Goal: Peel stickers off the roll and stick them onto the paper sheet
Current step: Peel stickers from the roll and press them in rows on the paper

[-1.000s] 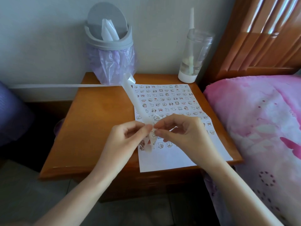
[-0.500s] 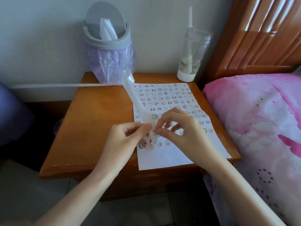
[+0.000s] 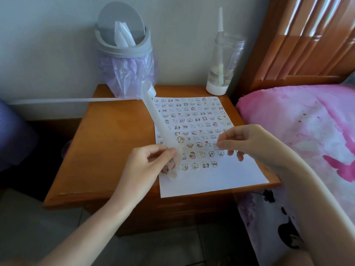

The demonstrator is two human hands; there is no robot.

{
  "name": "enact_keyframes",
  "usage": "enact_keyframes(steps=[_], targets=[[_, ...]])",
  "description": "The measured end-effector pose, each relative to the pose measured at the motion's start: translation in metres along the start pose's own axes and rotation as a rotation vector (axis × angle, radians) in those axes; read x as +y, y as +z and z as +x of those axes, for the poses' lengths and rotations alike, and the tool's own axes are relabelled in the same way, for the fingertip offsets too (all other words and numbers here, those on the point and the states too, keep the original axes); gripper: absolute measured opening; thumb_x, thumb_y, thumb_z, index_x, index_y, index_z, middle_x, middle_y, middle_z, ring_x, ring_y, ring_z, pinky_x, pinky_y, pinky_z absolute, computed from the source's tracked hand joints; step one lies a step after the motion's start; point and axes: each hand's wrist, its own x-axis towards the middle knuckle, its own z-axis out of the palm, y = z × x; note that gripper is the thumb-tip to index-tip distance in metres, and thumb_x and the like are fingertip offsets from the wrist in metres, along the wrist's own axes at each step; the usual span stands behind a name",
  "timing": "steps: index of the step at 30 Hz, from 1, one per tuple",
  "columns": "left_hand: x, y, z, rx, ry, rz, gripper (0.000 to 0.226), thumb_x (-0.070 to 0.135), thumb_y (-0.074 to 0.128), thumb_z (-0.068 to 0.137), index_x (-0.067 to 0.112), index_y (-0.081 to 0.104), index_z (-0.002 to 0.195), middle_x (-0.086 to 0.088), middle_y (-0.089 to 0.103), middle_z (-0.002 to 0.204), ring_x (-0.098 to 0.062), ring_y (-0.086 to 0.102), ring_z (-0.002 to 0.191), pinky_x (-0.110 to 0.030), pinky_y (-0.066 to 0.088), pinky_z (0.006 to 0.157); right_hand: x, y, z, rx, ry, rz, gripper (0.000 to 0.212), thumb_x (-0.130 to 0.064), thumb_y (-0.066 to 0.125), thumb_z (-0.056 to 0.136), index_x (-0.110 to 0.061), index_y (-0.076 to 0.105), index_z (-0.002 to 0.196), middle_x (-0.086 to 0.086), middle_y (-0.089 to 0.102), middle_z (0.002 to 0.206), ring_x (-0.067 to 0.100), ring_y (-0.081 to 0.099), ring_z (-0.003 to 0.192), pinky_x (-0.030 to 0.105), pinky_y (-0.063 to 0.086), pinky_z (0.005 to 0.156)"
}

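Over the paper sheet (image 3: 211,181), right fingers (image 3: 232,135) pinch a sticker (image 3: 216,146).

Soft daylight from the upper right, glare on the headboard (image 3: 299,45), wide-angle bending at edges.

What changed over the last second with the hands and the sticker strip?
The right hand pulled away to the right, off the backing strip, pinching what looks like a peeled sticker above the paper sheet. The left hand kept gripping the strip near its end. Sheet, bin and bottle stayed put.
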Motion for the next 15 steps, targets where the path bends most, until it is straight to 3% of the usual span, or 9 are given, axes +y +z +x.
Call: enact_keyframes(steps=[15], targets=[[-0.004, 0.001, 0.002, 0.007, 0.039, 0.072, 0.015, 0.022, 0.061, 0.087, 0.015, 0.075, 0.086, 0.008, 0.075, 0.082, 0.001, 0.067, 0.077, -0.004, 0.044, 0.062, 0.025, -0.004, -0.015, -0.024, 0.083, 0.086, 0.004, -0.012, 0.072, 0.080, -0.011, 0.074, 0.082, -0.001, 0.072, 0.071, 0.005, 0.053, 0.054, 0.019, 0.044, 0.052]])
